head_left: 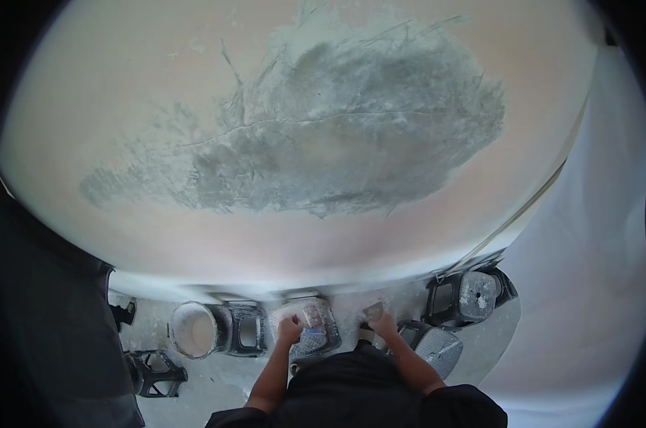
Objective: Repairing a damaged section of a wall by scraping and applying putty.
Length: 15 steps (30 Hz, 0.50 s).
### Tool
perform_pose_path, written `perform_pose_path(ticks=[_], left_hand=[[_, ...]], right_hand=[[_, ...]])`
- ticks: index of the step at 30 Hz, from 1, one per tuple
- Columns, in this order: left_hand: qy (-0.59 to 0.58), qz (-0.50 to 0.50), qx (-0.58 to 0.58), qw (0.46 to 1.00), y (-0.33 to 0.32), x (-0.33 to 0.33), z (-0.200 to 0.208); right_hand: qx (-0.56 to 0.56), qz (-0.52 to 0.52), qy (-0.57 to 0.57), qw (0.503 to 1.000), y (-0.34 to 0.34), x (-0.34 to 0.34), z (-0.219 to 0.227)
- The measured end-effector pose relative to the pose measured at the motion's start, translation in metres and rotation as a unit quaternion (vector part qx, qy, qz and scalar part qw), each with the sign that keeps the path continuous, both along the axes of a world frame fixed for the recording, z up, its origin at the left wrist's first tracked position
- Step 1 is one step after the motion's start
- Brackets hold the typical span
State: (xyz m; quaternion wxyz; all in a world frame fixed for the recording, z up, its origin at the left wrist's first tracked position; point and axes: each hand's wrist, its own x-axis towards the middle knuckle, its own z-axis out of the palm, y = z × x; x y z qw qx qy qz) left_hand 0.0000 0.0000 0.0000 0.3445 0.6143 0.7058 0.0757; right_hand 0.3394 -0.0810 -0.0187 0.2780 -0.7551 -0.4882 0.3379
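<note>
My left hand [290, 329] is closed, held over the left part of a plaster-spattered stool [331, 329]; what lies in its fingers, if anything, is too small to make out. My right hand [384, 326] grips a putty knife [373, 311], its flat greyish blade pointing away from me. On the stool's top lie a pale block-like piece [313, 316] and a small blue item [313, 332]. Ahead of both hands, not touched by either, rises a large pale curved wall [280, 246] with a broad grey rough patch [351, 153].
A bucket of pinkish-white paste [194, 330] stands at the left beside a dark stool [248, 332]. More spattered stools [477, 294] [439, 348] stand at the right. Another black stool [156, 374] is at the lower left. White sheeting [580, 271] hangs on the right, dark cloth [44, 307] on the left.
</note>
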Motion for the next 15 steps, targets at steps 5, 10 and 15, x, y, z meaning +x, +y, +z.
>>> perform_pose_path(ticks=[5, 10, 15], left_hand=[[0.047, -0.021, -0.135, 0.989, -0.081, -0.027, -0.043], [-0.009, -0.005, -0.158, 0.987, -0.104, -0.094, -0.082], [-0.06, -0.044, -0.199, 0.977, -0.122, -0.15, -0.09]], right_hand=[[-0.131, 0.246, -0.154, 0.948, -0.1, 0.06, -0.083], [-0.242, 0.165, -0.243, 0.925, -0.149, 0.061, -0.09], [-0.226, -0.258, -0.143, 0.928, -0.208, 0.0, -0.058]])
